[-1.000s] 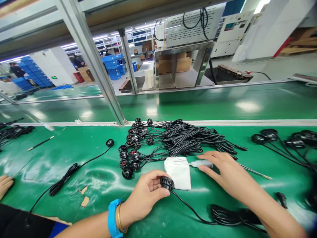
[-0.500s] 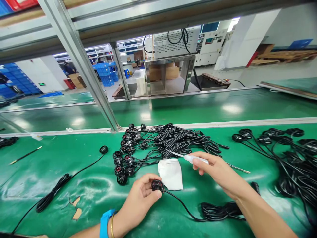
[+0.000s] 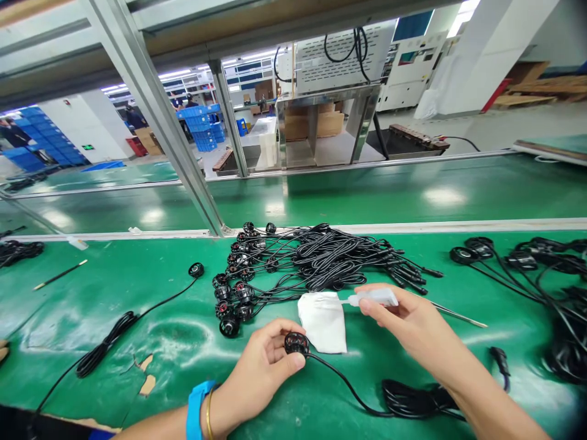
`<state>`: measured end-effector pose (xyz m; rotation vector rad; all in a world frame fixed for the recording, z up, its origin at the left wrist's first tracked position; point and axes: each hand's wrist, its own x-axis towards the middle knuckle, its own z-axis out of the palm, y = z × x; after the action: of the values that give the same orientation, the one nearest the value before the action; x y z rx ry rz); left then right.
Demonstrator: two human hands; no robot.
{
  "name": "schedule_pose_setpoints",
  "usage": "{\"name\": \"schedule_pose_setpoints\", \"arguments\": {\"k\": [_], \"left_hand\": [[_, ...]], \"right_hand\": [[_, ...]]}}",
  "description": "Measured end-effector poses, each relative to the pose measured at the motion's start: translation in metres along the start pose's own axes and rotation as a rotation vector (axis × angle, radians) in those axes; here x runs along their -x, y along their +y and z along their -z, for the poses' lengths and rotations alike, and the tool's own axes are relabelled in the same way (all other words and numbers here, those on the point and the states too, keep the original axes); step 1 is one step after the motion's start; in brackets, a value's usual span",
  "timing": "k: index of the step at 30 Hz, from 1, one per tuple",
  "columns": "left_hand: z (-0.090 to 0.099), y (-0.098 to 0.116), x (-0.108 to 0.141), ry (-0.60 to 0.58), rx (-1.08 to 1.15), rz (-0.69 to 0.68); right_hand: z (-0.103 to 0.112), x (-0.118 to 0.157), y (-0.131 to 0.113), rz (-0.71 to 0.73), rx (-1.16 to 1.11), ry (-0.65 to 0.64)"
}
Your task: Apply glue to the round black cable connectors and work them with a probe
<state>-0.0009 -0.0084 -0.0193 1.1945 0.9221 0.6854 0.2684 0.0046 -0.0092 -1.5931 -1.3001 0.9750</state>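
Between the thumb and fingers of my left hand (image 3: 259,366) is a small round black cabled part (image 3: 296,344) with reddish bits inside. Its cable runs right to a coiled black bundle (image 3: 410,398) lying under my right forearm. My right hand (image 3: 406,315) grips a small white dropper bottle (image 3: 376,297), held nearly level with its thin nozzle pointing left. The nozzle tip is by the upper right edge of a folded white cloth (image 3: 323,324); whether they touch I cannot tell. That cloth lies just beyond the part in my left hand.
Behind the cloth lies a heap of similar cabled parts (image 3: 325,260), and more cables (image 3: 566,318) lie at the right. One cabled part (image 3: 196,269) rests on the left, near a thin black stick (image 3: 59,275). A metal post (image 3: 156,116) rises at the bench's back edge.
The bottle has turned from slanting up and left to nearly level, its nozzle now beside the cloth. My left hand keeps hold of the round part. The view has shifted slightly.
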Motion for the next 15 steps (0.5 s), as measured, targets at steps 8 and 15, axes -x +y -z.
{"name": "schedule_pose_setpoints", "arguments": {"k": [8,15], "left_hand": [[0.000,0.002,-0.001,0.022,0.014,0.021],[0.000,0.001,-0.002,0.038,-0.004,0.017]], "right_hand": [[-0.002,0.008,0.005,0.082,0.126,0.015],[-0.003,0.011,0.002,0.172,0.182,0.056]]}}
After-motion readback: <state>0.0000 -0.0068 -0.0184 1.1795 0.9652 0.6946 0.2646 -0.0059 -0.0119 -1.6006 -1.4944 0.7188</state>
